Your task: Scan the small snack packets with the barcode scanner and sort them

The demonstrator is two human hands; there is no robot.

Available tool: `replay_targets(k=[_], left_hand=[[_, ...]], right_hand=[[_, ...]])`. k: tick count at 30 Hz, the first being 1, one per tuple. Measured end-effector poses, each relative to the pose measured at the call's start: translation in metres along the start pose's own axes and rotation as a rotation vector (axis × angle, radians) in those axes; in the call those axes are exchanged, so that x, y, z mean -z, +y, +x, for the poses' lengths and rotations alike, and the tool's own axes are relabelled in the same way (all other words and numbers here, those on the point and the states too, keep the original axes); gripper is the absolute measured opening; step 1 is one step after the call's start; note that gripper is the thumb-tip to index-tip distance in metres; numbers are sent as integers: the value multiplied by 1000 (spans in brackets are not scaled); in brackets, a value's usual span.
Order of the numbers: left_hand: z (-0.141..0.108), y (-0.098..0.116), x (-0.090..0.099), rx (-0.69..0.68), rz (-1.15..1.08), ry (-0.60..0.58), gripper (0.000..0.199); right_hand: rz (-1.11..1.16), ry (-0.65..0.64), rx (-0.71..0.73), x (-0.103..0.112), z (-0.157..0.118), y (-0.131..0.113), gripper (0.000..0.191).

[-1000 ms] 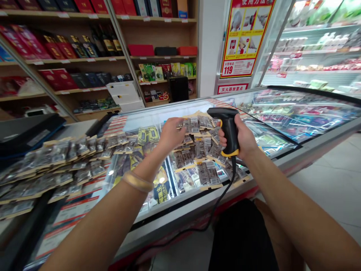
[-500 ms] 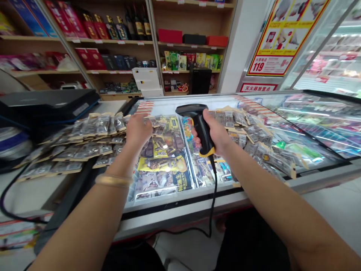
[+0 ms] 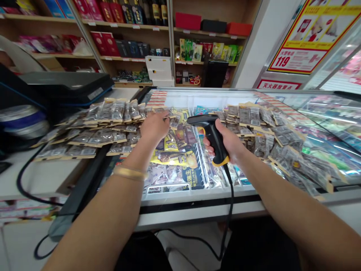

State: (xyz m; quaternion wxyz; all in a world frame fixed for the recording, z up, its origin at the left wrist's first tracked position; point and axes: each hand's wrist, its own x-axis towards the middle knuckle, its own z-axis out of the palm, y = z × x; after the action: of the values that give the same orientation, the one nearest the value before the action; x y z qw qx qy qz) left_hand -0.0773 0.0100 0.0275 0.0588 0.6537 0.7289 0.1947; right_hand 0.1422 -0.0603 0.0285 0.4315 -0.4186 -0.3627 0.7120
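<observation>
My right hand [image 3: 229, 141] is wrapped round the grip of a black and yellow barcode scanner [image 3: 216, 139], whose head points left over the freezer's glass top. The scanner's black cord hangs from the base of its handle. My left hand [image 3: 155, 128], with a gold bangle on the wrist, reaches to the right end of a pile of clear packets [image 3: 108, 111] with brown contents. Its fingers are stretched over the packets there, thumb apart; the fingertips are partly hidden. Another heap of similar packets [image 3: 256, 116] lies to the right of the scanner.
Below the glass, the chest freezer [image 3: 175, 218] holds wire baskets of packaged ice creams [image 3: 175, 158]. A counter [image 3: 17, 184] with a black device [image 3: 67, 84] stands on the left. Stocked shelves [image 3: 126, 58] line the back. The cord [image 3: 208, 246] loops down near my legs.
The view has shifted, so most things appear further right. My left hand has extended further over the edge of the left packets. My right hand still holds the barcode scanner.
</observation>
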Motion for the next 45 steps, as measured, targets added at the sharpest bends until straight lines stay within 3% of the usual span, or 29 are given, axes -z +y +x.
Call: replay_targets(k=[7, 12, 17, 23, 26, 29, 33, 45], left_hand=[[-1, 0, -5, 4, -42, 21, 49], [0, -1, -8, 43, -171, 117, 36], [5, -7, -14, -29, -260, 245, 18], [4, -3, -12, 39, -291, 213, 12], [3, 1, -14, 58, -475, 234, 17], [0, 8, -15, 73, -847, 153, 24], [-6, 14, -14, 111, -1248, -47, 13], [-2, 2, -24, 86, -1227, -126, 14]], right_hand=[[3, 11, -6, -2, -2, 0, 60], [4, -3, -3, -1, -3, 1, 59], [6, -16, 14, 2, -1, 3, 60], [15, -7, 19, 2, -1, 4, 60], [5, -20, 42, 2, -1, 4, 61], [-19, -34, 57, 3, -1, 5, 61], [-33, -27, 62, 3, -2, 5, 60], [-111, -44, 52, 4, -5, 4, 56]])
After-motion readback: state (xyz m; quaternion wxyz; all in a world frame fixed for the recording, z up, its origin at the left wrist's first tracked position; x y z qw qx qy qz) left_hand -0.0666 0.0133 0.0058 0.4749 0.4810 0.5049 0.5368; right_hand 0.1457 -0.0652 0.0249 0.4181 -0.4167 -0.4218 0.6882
